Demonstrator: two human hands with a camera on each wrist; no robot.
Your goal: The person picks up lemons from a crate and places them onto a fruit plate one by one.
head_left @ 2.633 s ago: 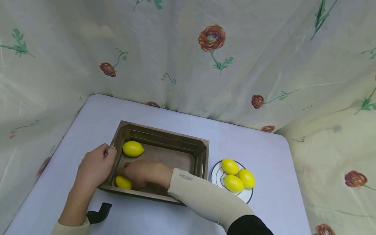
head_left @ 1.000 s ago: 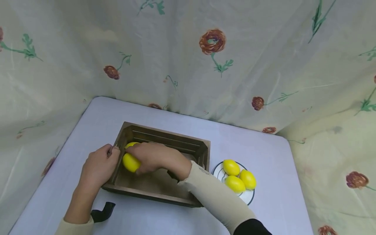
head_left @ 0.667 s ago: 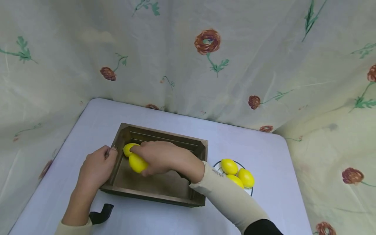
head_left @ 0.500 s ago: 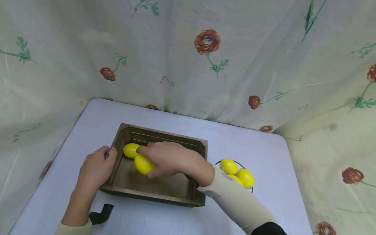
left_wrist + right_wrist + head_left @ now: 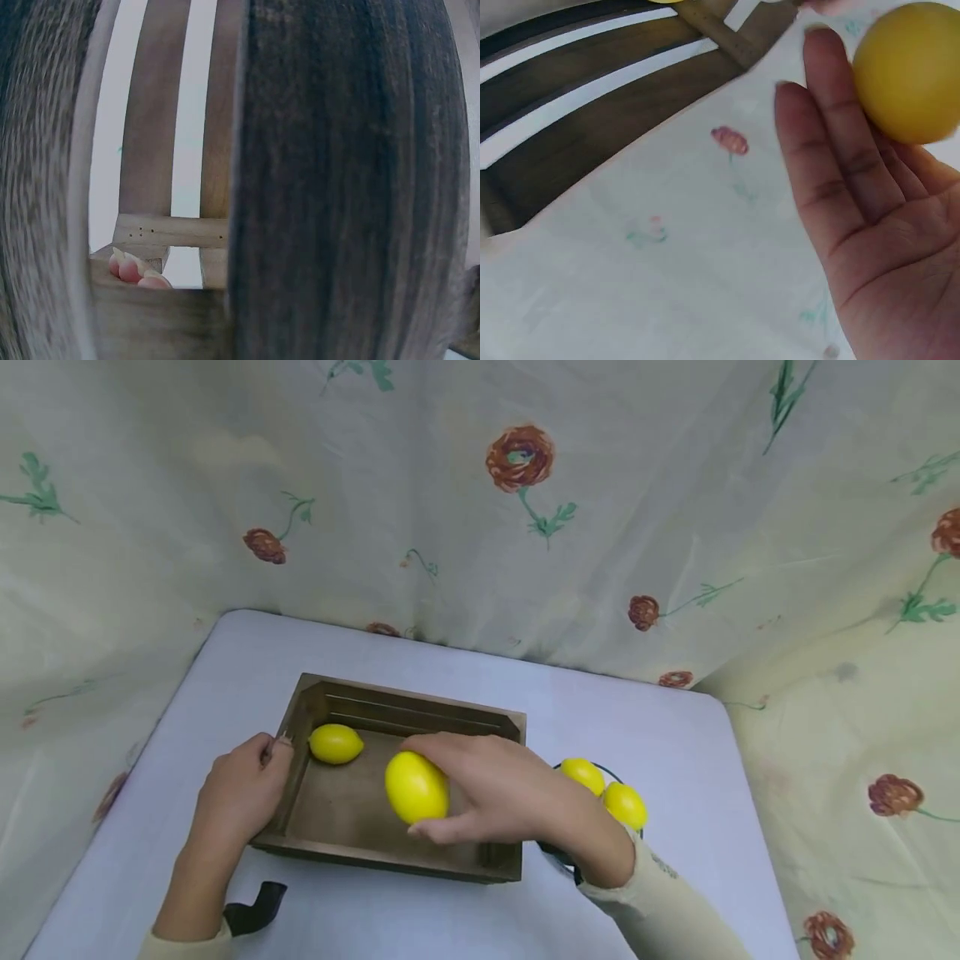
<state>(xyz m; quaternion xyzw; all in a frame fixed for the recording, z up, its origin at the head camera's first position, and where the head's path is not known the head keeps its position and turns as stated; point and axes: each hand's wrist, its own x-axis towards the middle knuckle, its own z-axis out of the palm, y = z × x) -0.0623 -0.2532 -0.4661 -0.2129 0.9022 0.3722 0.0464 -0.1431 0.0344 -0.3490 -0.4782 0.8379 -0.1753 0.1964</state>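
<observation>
My right hand [image 5: 517,789] holds a yellow lemon [image 5: 415,787] between thumb and fingers, raised over the brown wooden crate [image 5: 337,853]. In the right wrist view the lemon [image 5: 911,75] sits against the fingers, two of which extend straight past it. Inside the crate another lemon [image 5: 335,744] lies near the back left corner. My left hand [image 5: 243,789] grips the crate's left side. The left wrist view is mostly filled by dark crate slats [image 5: 322,180], with a few fingertips [image 5: 127,268] showing through a gap.
To the crate's right, lemons [image 5: 624,806] rest on a white plate [image 5: 609,772] with a dark rim line, partly hidden by my right arm. A black curved piece [image 5: 257,910] sticks out at my left wrist. A flowered curtain [image 5: 450,510] hangs behind the white table [image 5: 660,735].
My right hand gripped the lemon at the crate's front left, lifted it and carried it rightward. The other crate lemon is uncovered again. My left hand stays on the crate.
</observation>
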